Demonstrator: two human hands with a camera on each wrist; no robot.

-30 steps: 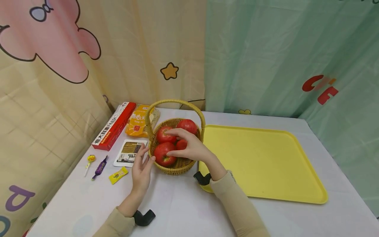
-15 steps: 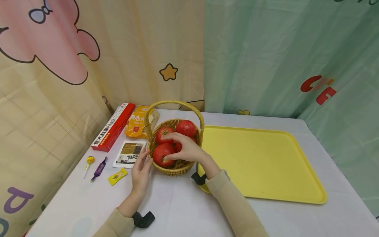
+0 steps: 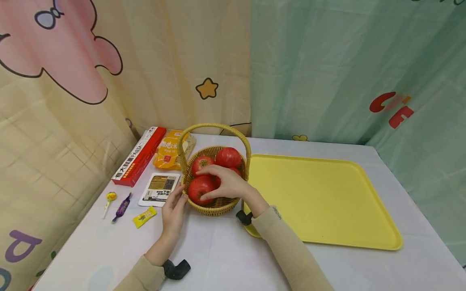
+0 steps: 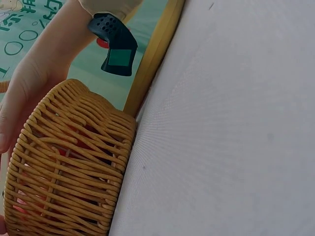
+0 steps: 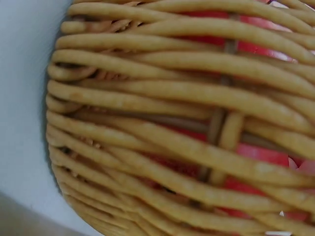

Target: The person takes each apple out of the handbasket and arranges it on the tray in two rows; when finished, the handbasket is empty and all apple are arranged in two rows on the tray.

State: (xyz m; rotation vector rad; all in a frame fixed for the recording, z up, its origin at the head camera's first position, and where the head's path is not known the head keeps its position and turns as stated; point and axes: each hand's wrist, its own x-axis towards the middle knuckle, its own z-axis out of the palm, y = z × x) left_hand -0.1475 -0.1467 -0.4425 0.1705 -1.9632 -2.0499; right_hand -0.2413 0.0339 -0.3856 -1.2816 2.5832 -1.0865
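Note:
A wicker basket [image 3: 214, 211] with a tall arched handle holds several red apples. My right hand [image 3: 229, 182] reaches over its rim and grips the front-left apple [image 3: 199, 187], thumb on the near side and fingers on the far side. Two more apples sit behind, one at the back left [image 3: 202, 163] and one at the back right [image 3: 228, 157]; another is mostly hidden under my right hand. At the basket's left side my left hand [image 3: 173, 212] holds the rim with thumb and fingertips. In the right wrist view, the basket weave [image 5: 187, 98] fills most of the picture.
A yellow tray [image 3: 320, 202] lies right of the basket. To the left are a red pasta box [image 3: 140, 155], an orange food bag [image 3: 169, 149], a flat white packet [image 3: 159, 190], a lollipop [image 3: 110, 198], a purple candy [image 3: 121, 208] and a yellow candy packet [image 3: 144, 217].
My right hand has moved slightly down and left, its thumb and fingers closing round the front-left apple. My left fingers have come in against the basket rim.

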